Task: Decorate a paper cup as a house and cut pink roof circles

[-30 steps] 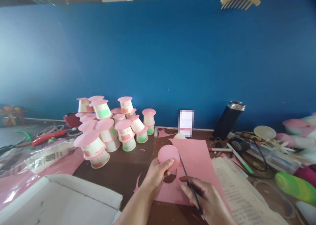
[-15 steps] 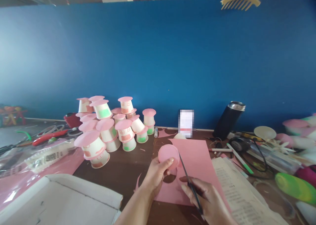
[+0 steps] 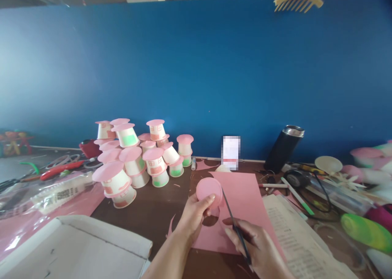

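Between the thumb and fingers of my left hand (image 3: 197, 213) is a round pink paper disc (image 3: 206, 190), held up over the table. My right hand (image 3: 255, 244) is closed around the black handle of scissors (image 3: 234, 222), seen nearly edge-on. Their narrow blades point up and touch, or almost touch, the disc's right edge. Under both hands lies a pink paper sheet (image 3: 241, 193) with a rounded hole cut in it. A curved pink offcut (image 3: 170, 226) rests left of my left wrist.
Stacked paper cups with pink tops (image 3: 131, 160) stand at left. A white box (image 3: 76, 246) fills the front left, near plastic packaging (image 3: 61, 193). A black flask (image 3: 283, 148) leans by the blue partition (image 3: 196, 74). Printed paper (image 3: 290, 238) and a green-ended pen (image 3: 298, 197) lie right.
Almost nothing differs. Both hands, the disc and the scissors keep nearly the same place.
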`<state>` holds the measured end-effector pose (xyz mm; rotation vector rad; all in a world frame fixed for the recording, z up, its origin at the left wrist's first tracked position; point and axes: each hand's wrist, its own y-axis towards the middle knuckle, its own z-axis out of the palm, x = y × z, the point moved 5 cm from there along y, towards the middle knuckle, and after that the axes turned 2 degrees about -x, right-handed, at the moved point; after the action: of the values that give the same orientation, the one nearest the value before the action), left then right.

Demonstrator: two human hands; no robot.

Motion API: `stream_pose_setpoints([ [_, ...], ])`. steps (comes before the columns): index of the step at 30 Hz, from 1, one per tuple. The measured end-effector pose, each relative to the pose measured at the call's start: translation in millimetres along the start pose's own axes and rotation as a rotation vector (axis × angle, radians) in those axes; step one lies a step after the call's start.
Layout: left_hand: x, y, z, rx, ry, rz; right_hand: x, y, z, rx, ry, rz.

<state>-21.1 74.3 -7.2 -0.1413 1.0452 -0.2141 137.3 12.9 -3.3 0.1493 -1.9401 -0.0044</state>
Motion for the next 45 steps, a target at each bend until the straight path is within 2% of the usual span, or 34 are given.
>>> stream_pose_setpoints([
  [9, -1.4, -0.2, 1.4, -0.006, -0.008, 0.009, 5.5, -0.5, 2.7, 0.042, 0.038, 0.044],
  [13, -3.0, -1.5, 2.0, 0.001, 0.017, 0.022, 1.0, -0.6, 4.4, 0.015, 0.053, 0.069],
  [18, -2.4, -1.8, 0.4, 0.013, 0.094, 0.039, -4.1, -0.5, 4.6, -0.012, 0.053, 0.106],
  [28, 0.0, -2.5, 1.4, 0.038, 0.246, 0.046, 3.6, -0.8, 1.9, 0.008, 0.133, 0.201],
  [37, 3.9, -2.9, 4.7, 0.100, 0.233, -0.003, 4.9, -0.4, -1.2, -0.033, 0.152, 0.199],
  [45, 3.6, -2.8, 3.8, 0.103, 0.223, 0.010, 1.9, -1.7, -0.9, -0.001, 0.145, 0.216],
])
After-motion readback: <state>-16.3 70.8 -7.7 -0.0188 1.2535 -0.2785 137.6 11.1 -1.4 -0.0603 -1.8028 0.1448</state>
